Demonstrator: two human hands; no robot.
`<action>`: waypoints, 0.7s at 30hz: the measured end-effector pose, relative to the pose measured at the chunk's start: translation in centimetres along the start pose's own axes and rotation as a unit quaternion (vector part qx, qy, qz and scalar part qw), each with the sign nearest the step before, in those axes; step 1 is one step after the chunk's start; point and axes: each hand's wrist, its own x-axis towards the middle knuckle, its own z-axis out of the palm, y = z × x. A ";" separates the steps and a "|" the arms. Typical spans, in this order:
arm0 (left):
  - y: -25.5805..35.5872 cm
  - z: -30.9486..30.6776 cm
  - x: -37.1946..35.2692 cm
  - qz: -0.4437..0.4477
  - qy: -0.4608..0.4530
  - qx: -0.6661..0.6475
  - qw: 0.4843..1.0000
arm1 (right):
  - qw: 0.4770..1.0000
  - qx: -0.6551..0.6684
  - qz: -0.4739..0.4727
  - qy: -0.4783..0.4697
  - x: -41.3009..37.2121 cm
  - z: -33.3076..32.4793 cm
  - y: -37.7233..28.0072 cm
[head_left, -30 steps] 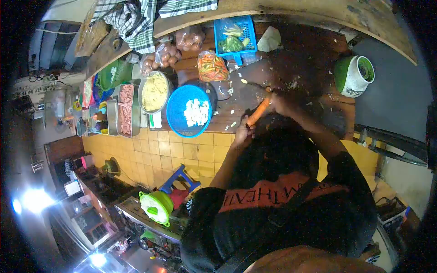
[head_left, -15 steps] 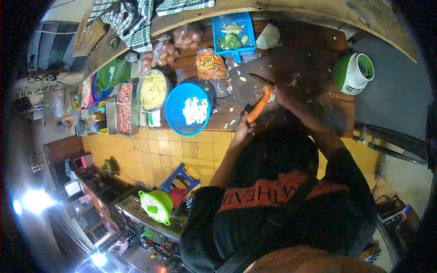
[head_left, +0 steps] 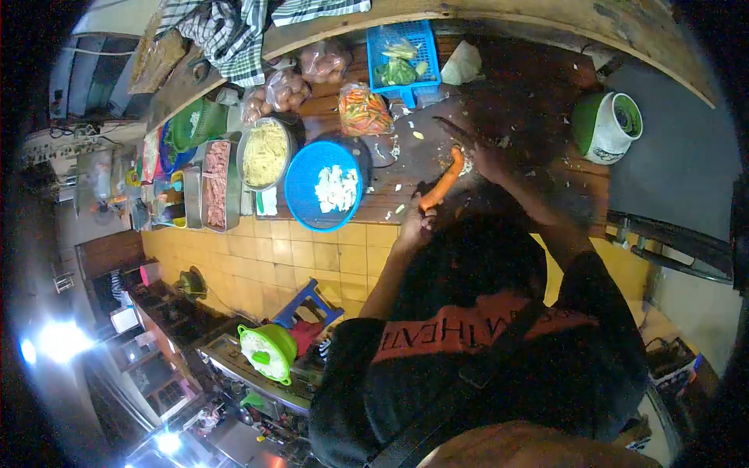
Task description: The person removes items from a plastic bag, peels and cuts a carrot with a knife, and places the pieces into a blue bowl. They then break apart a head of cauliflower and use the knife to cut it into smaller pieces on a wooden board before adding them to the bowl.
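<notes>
Knife (head_left: 449, 129) handle hidden inside right hand (head_left: 485, 162), itself dark and blurry; near end of carrot (head_left: 443, 186) covered by left hand (head_left: 416, 222); scraps (head_left: 503, 143) just beside right hand too small to identify; towel (head_left: 320, 11) far beyond left hand cut off by top edge; lettering (head_left: 445, 337) behind both hands partly under strap (head_left: 507, 347)

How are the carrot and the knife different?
The carrot is bright orange, but the knife looks dark. The carrot is thick and rounded, while the knife's blade is thin. The left hand holds the carrot near its lower end in the picture; the right hand holds the knife. Both are long things, and each is held in one hand.
</notes>
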 end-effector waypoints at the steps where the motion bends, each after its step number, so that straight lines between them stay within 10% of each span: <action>1: 0.3 0.1 0.0 0.028 0.027 0.025 0.999 | 0.993 0.080 -0.077 0.028 0.3 -0.7 -1.2; 5: -2.7 -4.2 3.9 -0.068 -0.174 -0.219 0.958 | 0.981 -0.066 -0.179 0.029 -1.5 -2.0 -5.0; 7: -3.2 -4.8 3.8 -0.178 -0.206 -0.415 0.868 | 0.997 0.048 -0.009 -0.058 -1.1 -3.8 -7.6; 8: -3.0 -5.0 3.8 -0.178 -0.205 -0.416 0.868 | 0.972 0.227 0.023 0.057 -0.6 -3.5 -7.1; 10: -2.7 -5.3 3.7 -0.283 -0.188 -0.482 0.808 | 0.989 0.122 0.031 0.083 -0.5 -1.7 -2.7; 11: -2.7 -5.3 3.6 -0.284 -0.188 -0.481 0.808 | 0.993 0.014 0.037 0.111 -0.3 -2.2 -3.1; 13: -2.6 -5.5 3.6 -0.282 -0.182 -0.449 0.828 | 0.965 0.203 0.099 0.132 -0.3 -2.6 -4.5; 15: -1.9 -4.5 3.2 -0.280 -0.159 -0.434 0.841 | 0.972 -0.165 -0.096 0.135 -0.5 -3.1 -5.2; 17: -1.9 -4.1 3.4 -0.279 -0.136 -0.420 0.853 | 0.969 -0.197 -0.094 0.114 -2.5 -2.4 -6.2; 21: -6.1 -7.6 6.1 -0.183 -0.151 -0.365 0.900 | 0.983 -0.065 0.040 -0.165 -4.0 1.7 -3.0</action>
